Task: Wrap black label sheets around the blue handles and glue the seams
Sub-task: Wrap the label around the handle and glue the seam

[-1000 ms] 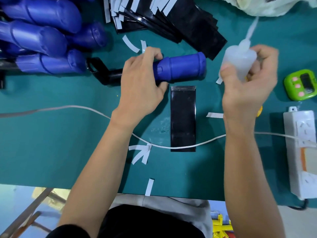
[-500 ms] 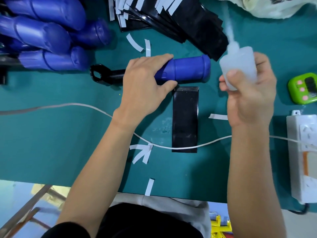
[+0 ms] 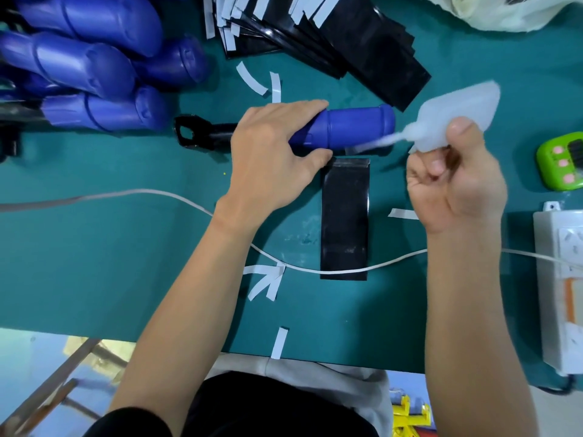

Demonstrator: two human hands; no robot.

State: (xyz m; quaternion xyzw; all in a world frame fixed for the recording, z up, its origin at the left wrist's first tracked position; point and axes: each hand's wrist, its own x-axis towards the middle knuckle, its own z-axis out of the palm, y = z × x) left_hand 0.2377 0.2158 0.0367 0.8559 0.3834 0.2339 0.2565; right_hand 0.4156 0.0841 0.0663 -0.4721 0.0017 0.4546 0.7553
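Observation:
A blue handle (image 3: 356, 127) with a black metal end (image 3: 202, 137) lies across the green table. My left hand (image 3: 277, 152) grips its left part. A black label sheet (image 3: 345, 216) lies flat just below the handle, its top edge at the handle. My right hand (image 3: 457, 181) holds a translucent glue bottle (image 3: 457, 111) tipped over, its blurred nozzle pointing left at the handle's lower right edge, near the sheet's top.
A heap of blue handles (image 3: 88, 70) lies at the back left. A stack of black label sheets (image 3: 334, 36) sits at the back. White backing strips (image 3: 265, 279) litter the table. A white cable (image 3: 157, 193) crosses it. At the right stand a green timer (image 3: 561, 165) and white power strip (image 3: 561, 291).
My right hand has tipped the glue bottle from nozzle-up to nozzle pointing left and down at the handle. My left hand has kept its grip on the handle.

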